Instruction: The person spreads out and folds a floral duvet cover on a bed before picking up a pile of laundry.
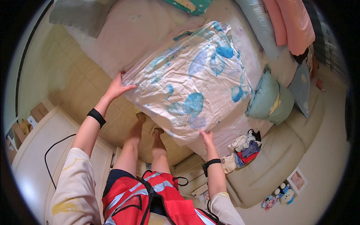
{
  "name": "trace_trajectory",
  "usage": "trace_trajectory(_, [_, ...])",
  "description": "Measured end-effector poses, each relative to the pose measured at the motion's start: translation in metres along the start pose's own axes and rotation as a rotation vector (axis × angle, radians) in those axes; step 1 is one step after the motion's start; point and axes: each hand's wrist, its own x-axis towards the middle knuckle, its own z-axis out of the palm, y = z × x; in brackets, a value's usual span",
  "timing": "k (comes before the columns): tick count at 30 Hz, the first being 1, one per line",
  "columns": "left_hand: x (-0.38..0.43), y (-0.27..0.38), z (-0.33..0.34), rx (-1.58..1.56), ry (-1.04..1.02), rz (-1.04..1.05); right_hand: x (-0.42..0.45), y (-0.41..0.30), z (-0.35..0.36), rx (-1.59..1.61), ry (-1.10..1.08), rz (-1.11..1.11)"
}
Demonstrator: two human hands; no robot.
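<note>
A white cloth with blue leaf prints (194, 84) lies wrinkled across the near part of a bed with a pale pink sheet (135, 31). At the cloth's left corner is my left hand (118, 86), its fingers at the edge and its thumb spread over the top. My right hand (207, 138) touches the cloth's near edge at the lower right; its fingertips are partly hidden, and whether they pinch the fabric is not plain. Both wrists wear black bands.
A green pillow (271, 98) rests right of the cloth, near rolled pink bedding (295, 25). Folded clothes (246, 149) lie at the bed's right edge by the padded headboard (270, 168). A grey cloth (81, 17) is at the upper left, a white cabinet (56, 140) at the left.
</note>
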Motion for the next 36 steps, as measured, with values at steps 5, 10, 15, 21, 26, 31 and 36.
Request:
trace_trajectory(5, [0.001,-0.008,-0.008,0.012,-0.158,0.003,-0.033,0.017,0.041,0.234,-0.174,0.190])
trace_trajectory(10, [-0.002,0.014,0.005,-0.024,-0.133,0.015,-0.034,0.050,0.040,0.291,-0.310,0.097])
trace_trajectory(15, [-0.001,-0.010,0.037,0.212,0.076,-0.015,-0.050,0.059,0.035,0.518,-0.296,0.013])
trace_trajectory(21, [-0.013,0.014,0.029,-0.232,-0.114,-0.199,-0.071,0.085,0.035,0.862,-0.453,0.021])
trace_trajectory(26, [-0.017,0.028,-0.005,-0.187,-0.408,-0.248,-0.065,0.099,0.032,0.862,-0.367,-0.083])
trace_trajectory(31, [-0.045,0.108,-0.030,-0.018,-0.599,-0.380,-0.097,0.089,-0.027,0.984,-0.316,-0.062])
trace_trajectory(36, [-0.034,0.113,-0.076,-0.036,-0.745,-0.433,-0.128,0.081,-0.057,0.914,-0.411,0.108])
